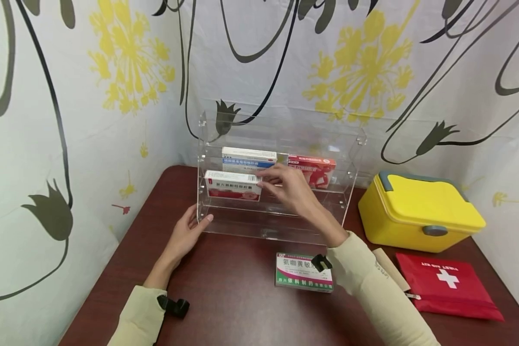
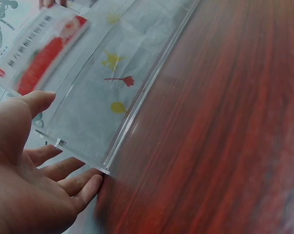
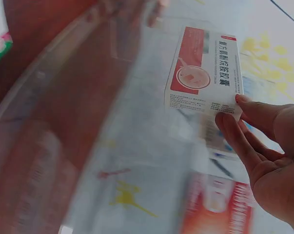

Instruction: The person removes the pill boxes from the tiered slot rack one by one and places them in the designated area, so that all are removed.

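My right hand pinches the right end of a white and red medicine box between thumb and fingertips. The box stands upright on a lower tier of a clear acrylic display rack, its printed front facing me; the right wrist view shows the fingertips at its end. My left hand holds the rack's lower left corner, thumb inside and fingers outside the side panel. Behind the held box, a white and blue medicine box sits on a higher tier, partly covered. A red medicine box stands to its right.
A green and white medicine box lies flat on the dark red wooden table in front of the rack. At right are a yellow lidded case and a red first aid pouch. A patterned cloth hangs behind.
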A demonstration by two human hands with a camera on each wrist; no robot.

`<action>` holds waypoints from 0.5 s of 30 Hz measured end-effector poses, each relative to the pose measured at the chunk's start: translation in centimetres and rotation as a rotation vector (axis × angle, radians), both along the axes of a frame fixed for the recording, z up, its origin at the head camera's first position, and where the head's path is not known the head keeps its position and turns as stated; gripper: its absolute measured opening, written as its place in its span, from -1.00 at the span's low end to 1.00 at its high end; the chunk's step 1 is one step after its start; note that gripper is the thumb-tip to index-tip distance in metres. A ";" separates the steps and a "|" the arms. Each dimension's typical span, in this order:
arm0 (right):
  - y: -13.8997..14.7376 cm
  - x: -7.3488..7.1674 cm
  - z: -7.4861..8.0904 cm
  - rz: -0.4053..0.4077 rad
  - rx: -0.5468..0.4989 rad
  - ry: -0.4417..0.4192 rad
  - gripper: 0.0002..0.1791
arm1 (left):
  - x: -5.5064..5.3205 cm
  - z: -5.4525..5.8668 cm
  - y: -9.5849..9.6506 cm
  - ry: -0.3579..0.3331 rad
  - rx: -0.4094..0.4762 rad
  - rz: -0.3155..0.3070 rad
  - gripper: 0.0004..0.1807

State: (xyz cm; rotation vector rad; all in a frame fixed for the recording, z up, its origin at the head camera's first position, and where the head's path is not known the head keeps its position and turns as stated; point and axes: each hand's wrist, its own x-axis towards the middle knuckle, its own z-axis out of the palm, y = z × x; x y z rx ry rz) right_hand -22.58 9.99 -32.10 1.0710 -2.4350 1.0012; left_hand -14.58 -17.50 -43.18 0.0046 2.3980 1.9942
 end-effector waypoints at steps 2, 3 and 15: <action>0.3 0.2 1.4 0.001 -0.012 0.007 -0.77 | 0.1 0.0 0.0 -0.001 0.004 -0.004 -0.25; 0.4 0.2 2.0 0.002 -0.021 0.007 -0.77 | 0.1 0.0 0.0 -0.002 0.004 -0.005 -0.24; 0.9 1.2 4.3 0.024 -0.021 0.007 -0.78 | 0.3 0.1 0.0 0.001 0.001 -0.006 -0.25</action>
